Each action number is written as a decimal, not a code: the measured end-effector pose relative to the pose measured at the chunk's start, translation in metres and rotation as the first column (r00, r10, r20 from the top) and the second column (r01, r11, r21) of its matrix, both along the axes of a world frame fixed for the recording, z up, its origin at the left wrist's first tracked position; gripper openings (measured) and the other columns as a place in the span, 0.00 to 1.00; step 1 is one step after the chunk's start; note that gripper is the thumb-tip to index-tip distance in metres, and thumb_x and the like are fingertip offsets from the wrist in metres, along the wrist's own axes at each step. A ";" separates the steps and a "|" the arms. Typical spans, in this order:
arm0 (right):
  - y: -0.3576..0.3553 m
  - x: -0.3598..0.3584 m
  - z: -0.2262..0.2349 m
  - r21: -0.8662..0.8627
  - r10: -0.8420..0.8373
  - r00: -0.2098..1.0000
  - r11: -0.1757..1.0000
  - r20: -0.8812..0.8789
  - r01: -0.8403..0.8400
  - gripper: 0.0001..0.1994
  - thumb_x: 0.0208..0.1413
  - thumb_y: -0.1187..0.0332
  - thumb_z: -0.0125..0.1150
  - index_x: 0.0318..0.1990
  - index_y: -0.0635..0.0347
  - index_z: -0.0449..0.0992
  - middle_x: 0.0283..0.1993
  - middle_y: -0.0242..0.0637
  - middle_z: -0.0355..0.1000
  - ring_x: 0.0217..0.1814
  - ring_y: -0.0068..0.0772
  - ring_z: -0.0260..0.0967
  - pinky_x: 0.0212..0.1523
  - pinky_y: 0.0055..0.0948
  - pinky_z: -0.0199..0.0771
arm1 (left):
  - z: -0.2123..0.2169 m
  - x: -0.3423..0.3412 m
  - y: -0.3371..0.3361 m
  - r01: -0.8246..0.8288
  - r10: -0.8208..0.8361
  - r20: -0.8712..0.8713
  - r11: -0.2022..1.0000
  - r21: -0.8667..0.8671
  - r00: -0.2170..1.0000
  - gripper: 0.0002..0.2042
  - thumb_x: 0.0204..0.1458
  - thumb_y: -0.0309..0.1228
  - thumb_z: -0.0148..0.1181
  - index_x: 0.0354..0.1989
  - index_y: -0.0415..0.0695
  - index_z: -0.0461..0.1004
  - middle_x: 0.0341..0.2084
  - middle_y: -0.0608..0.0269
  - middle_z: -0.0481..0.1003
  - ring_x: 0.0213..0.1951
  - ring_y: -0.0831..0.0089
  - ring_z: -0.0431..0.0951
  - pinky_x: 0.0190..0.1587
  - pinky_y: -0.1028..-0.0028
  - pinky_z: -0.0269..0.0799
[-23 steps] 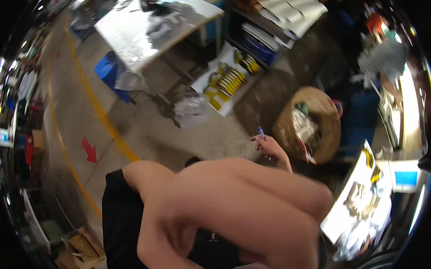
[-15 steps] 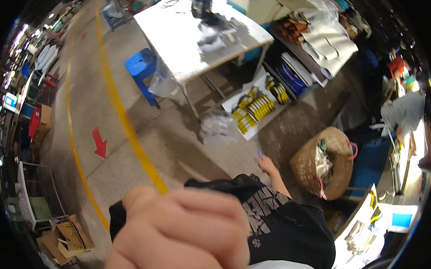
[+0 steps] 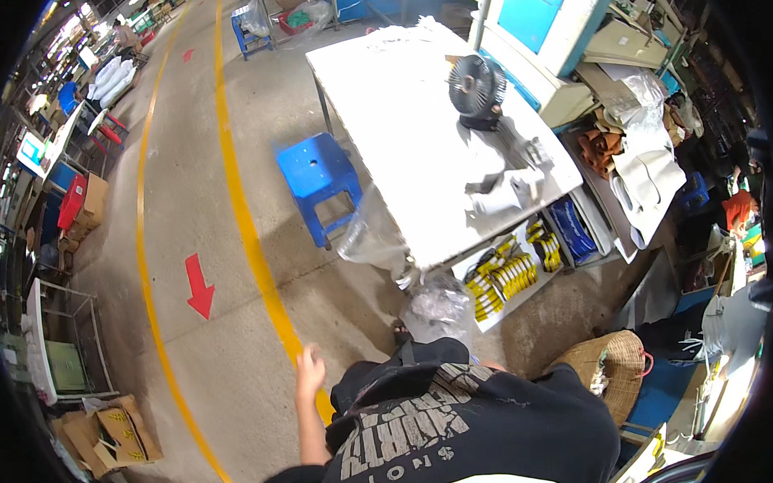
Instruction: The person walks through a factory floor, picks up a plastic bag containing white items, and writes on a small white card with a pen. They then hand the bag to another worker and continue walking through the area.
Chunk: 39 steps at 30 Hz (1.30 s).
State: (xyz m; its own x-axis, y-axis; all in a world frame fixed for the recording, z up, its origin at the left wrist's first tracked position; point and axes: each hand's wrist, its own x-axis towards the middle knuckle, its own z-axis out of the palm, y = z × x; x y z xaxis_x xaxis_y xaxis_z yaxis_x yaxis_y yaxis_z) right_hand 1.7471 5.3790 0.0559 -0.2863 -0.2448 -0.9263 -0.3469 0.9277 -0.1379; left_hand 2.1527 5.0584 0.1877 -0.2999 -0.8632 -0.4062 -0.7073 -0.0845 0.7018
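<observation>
The largest thing is the white counter [image 3: 381, 97], ahead and to the right of the left hand [image 3: 309, 370]. The blue stool [image 3: 314, 169] stands ahead of this hand, well apart from it. The wicker basket [image 3: 623, 374] is to the right of the right hand [image 3: 493, 366]; I judge it light and a little springy, best taken by the rim. Ahead of the right hand, slightly left, lies the clear plastic bag [image 3: 440, 306], probably soft and slippery, better gathered in a full grip.

The left hand is half curled and nothing is visible in it. The right hand is almost all hidden behind the black shirt [image 3: 503, 412], so I cannot tell how far open it is, nor what it holds. The smallest is a slim blue thing [image 3: 475, 358], just left of the visible edge of the right hand. It is perhaps a pen: light, stiff, easy to pinch at the middle.
</observation>
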 end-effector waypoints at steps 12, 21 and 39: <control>-0.662 0.114 0.027 -0.565 0.214 0.969 0.818 0.127 -0.107 0.16 0.58 0.52 0.56 0.41 0.55 0.77 0.21 0.37 0.71 0.21 0.31 0.71 0.23 0.34 0.72 | -0.144 0.155 -0.115 -0.740 0.652 0.463 0.235 0.630 0.600 0.18 0.60 0.36 0.48 0.52 0.38 0.72 0.44 0.54 0.76 0.44 0.63 0.75 0.46 0.63 0.70; -0.772 0.034 -0.128 -0.431 0.235 0.971 0.874 -0.032 -0.226 0.21 0.54 0.51 0.57 0.37 0.64 0.79 0.32 0.48 0.78 0.33 0.44 0.77 0.37 0.40 0.73 | -0.143 0.190 -0.584 -0.590 0.523 0.275 0.690 0.419 0.807 0.18 0.65 0.38 0.44 0.57 0.44 0.71 0.53 0.55 0.74 0.55 0.61 0.74 0.57 0.60 0.68; -1.535 -0.005 0.010 -0.414 0.260 0.964 0.872 -0.060 -0.261 0.17 0.61 0.56 0.50 0.43 0.61 0.78 0.28 0.42 0.77 0.29 0.40 0.76 0.33 0.40 0.74 | -0.164 0.122 -1.054 -0.761 0.765 0.303 0.347 0.549 0.568 0.21 0.55 0.33 0.49 0.53 0.32 0.71 0.41 0.47 0.77 0.40 0.60 0.80 0.32 0.60 0.74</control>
